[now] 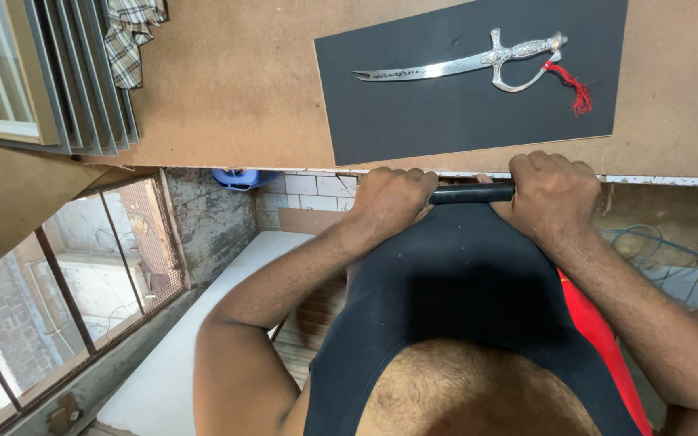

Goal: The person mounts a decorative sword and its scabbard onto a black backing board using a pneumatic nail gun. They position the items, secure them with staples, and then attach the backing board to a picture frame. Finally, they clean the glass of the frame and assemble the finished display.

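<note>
1. Head view is looking straight down on two bare forearms reaching forward, both fists drawn up tight against the near edge of the brown board table [228,89].
2. Left hand [391,198] is curling knuckles-up, fingers wrapped fully closed around one end of a black rod [472,193]; the wrist is bending slightly inward.
3. Right hand [552,190] is gripping the other end the same way, fingers folded shut over it, knuckles pointing toward the table.
4. Only the short middle stretch of the black rod is showing, bridging the gap between the two fists; its ends are hiding inside the closed fingers.
5. Table edge is running just beyond the knuckles, touching or nearly so; I cannot tell which.
6. Past the fingers, a black sheet [414,105] is lying flat on the board, its near edge just ahead of both fists.
7. On that sheet, well beyond the fingertips, a silver curved dagger [446,68] is resting, blade pointing away to the left-hand side, ornate hilt and a red tassel [579,93] sitting ahead of the right knuckles.
8. Open board is spreading out beyond the left fist; stacked frames [58,73] and a checked cloth [129,36] are sitting far off on that side.
</note>
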